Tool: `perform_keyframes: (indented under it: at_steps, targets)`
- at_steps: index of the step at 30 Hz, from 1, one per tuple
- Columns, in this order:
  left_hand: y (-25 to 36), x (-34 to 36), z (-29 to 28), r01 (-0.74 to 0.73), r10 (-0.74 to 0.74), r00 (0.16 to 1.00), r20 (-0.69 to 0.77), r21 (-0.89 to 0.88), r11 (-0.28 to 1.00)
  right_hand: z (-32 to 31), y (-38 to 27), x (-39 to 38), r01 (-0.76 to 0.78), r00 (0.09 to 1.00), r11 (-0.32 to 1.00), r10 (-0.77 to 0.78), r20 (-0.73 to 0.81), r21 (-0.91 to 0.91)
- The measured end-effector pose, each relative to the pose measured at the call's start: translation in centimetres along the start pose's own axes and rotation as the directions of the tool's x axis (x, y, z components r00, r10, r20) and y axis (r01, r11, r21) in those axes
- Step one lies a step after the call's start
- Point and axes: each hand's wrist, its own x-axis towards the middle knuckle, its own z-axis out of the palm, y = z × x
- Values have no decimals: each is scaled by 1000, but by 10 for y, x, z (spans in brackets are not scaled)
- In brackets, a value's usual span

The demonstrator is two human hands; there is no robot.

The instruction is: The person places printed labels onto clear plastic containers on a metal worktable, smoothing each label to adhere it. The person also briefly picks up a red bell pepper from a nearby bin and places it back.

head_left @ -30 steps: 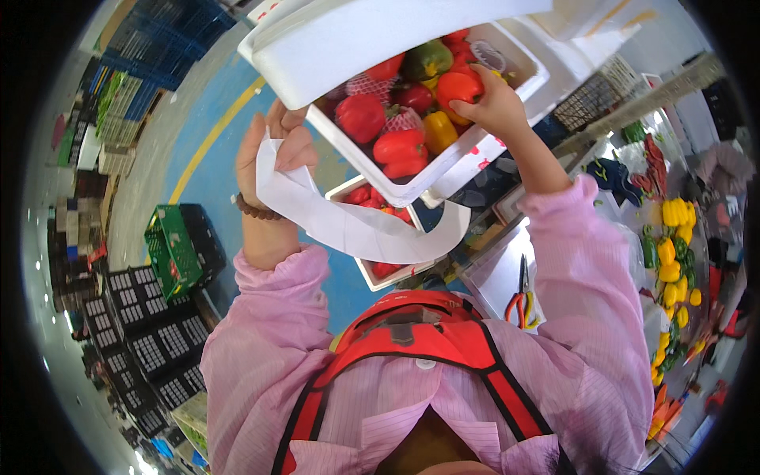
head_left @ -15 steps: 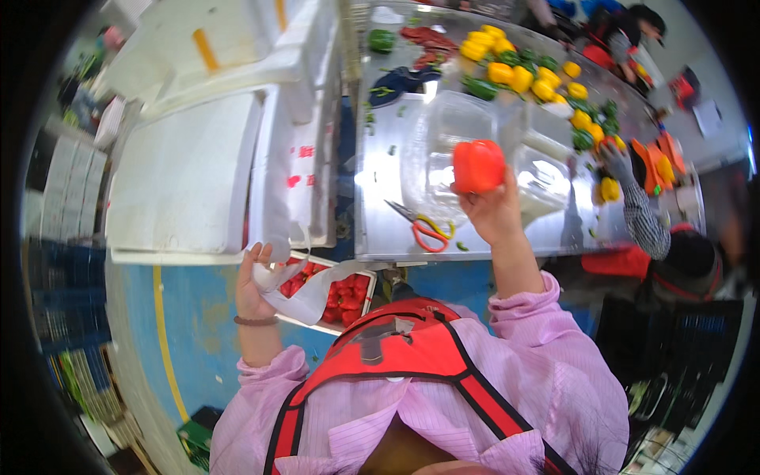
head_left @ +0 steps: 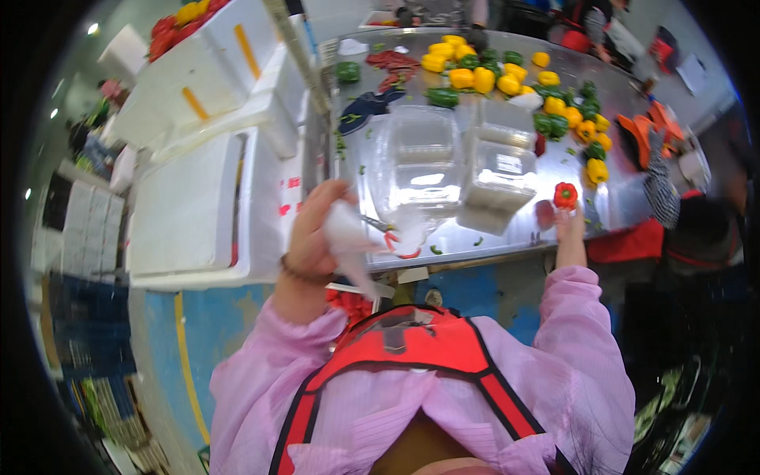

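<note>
Left hand (head_left: 313,231) closed on one white strip (head_left: 348,244), blurred. Right hand (head_left: 568,226) grips one red pepper (head_left: 564,195) over the near edge of the tabletop (head_left: 518,236); can't tell if the pepper touches down. One pair of scissors (head_left: 408,255), partly hidden. Clear plastic trays (head_left: 499,168) in two groups, count per stack unclear. One lidded foam box (head_left: 186,202) at left, red print (head_left: 290,195) just beside it. Farther: roughly fifteen yellow peppers (head_left: 484,79), green ones mixed in.

A white strip (head_left: 347,235) blurs in the left hand (head_left: 312,228), red peppers (head_left: 348,301) sit partly hidden behind a red chest bag (head_left: 412,345), and the upper-left pepper heap (head_left: 180,25) runs off the top edge.
</note>
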Motion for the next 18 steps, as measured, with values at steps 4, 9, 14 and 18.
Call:
perform_keyframes:
  at_steps: [4, 9, 14, 18]
  targets:
    - [-13, 29, 61, 26, -34, 998, -53, -137, 990, 139, -14, -87, 187, 929, 981, -161, 333, -50]
    - [-56, 49, 80, 62, -84, 992, -95, -209, 976, 224, 17, -230, 352, 405, 889, 137, 904, -292]
    - [-88, 48, 68, -40, 36, 986, -162, -22, 999, 237, 46, -255, 328, 201, 768, 512, 835, -550]
    - [-90, 24, 43, -29, -17, 963, 268, 167, 986, 212, 53, -260, -428, 246, 759, 620, 745, -490]
